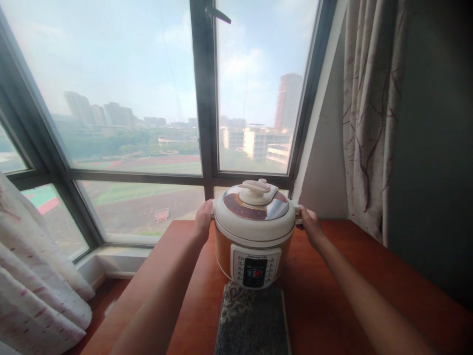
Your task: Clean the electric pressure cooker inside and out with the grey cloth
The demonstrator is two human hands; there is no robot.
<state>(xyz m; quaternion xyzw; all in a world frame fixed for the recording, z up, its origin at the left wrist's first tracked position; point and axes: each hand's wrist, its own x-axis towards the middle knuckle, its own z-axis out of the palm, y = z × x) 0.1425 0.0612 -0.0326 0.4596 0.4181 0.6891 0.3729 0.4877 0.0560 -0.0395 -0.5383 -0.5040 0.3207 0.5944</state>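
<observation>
cooker: an electric pressure cooker (254, 231) stands upright on a reddish-brown wooden table (332, 296), near the far edge of it, close before the window (148, 98).
cooker body: the lower part is orange-brown, the upper rim and lid are cream white; the top of the lid is shiny with a brown tone.
lid: the lid is on the cooker, with a cream handle knob (256, 190) in the middle of the top.
panel: a control panel (255, 268) with small buttons and a dark display faces the camera.
left hand: the left hand (203, 220) is at the left side of the cooker, just under the rim; the fingers curl around the side handle there and seem closed on it, the handle itself is mostly hidden.
right hand: the right hand (311, 224) is at the right side at the same height, closed around the right side handle, of which a small white part shows.
mat: a grey patterned mat (251, 323) lies on the table in front; the front edge of the cooker touches its far end.
curtains: a pale curtain (37, 281) hangs at the left, a patterned curtain (369, 113) at the right.
outside: buildings and a sports field, hazy sky.
</observation>
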